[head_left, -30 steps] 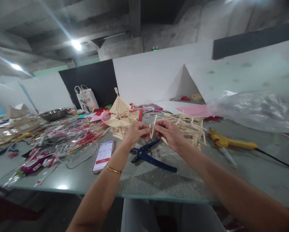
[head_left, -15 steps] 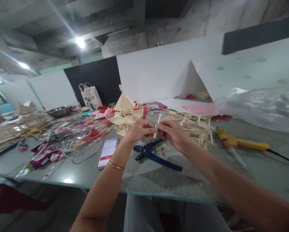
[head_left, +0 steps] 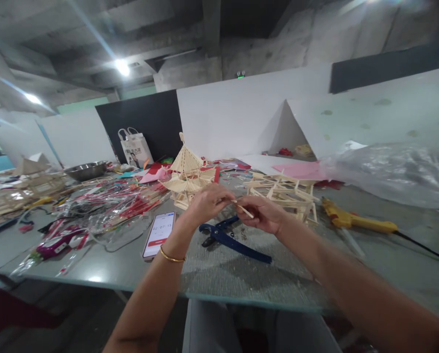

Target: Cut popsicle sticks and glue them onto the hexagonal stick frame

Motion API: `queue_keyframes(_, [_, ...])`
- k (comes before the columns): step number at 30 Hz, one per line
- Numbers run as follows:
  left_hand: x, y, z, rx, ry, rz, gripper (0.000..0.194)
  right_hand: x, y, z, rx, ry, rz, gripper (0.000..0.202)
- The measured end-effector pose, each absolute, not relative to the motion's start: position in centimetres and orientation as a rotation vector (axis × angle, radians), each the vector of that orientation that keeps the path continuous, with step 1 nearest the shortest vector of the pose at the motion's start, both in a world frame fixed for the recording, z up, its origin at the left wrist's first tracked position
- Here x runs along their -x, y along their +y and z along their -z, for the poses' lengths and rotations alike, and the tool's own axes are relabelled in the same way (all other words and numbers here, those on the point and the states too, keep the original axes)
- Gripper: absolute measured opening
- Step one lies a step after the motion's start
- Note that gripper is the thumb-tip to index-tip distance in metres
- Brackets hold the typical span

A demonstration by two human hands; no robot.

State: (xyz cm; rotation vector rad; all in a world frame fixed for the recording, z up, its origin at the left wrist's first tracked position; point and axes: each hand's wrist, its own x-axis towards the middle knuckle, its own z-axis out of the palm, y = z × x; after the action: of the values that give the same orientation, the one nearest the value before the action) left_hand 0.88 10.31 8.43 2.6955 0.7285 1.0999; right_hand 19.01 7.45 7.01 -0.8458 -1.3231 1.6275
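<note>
In the head view a short, pale wooden stick (head_left: 246, 212) is held between my two hands, above the table. My right hand (head_left: 260, 214) is closed around it, and the stick slants down to the right across its fingers. My left hand (head_left: 211, 200) pinches at the stick's far upper end; its fingertips are partly hidden. Just below my hands lie blue-handled cutting pliers (head_left: 237, 243). Behind my left hand stands a pagoda model (head_left: 186, 164) of wooden sticks. An open stick framework (head_left: 283, 191) sits beyond my right hand.
A phone (head_left: 159, 235) showing a timer lies left of the pliers. Plastic packets (head_left: 111, 203) and a purple glue gun (head_left: 58, 245) cover the left side. To the right are a yellow glue gun (head_left: 359, 220) with a cord and a clear plastic bag (head_left: 384, 169).
The stick has tipped from nearly upright to a slant down to the right. My right hand has turned and dropped slightly. The whole view has shifted a little.
</note>
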Motion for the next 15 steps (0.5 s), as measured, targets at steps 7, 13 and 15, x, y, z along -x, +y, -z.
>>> queue_keyframes(7, [-1.0,11.6,-7.7,-2.412,0.754,-1.104,0.012,-19.0,8.1,-6.1,0.896,-1.214,-1.537,0.015])
queue_keyframes(13, [-2.5,12.1,-6.6,-1.554,0.625,-1.198,0.023,-18.1,8.4,-5.6,0.924,-1.244,-1.386,0.017])
queue_keyframes(15, [-2.7,12.1,-6.4,-1.416,0.624,-1.195,0.023,-18.0,8.3,-5.6,0.926,-1.266,-1.395,0.016])
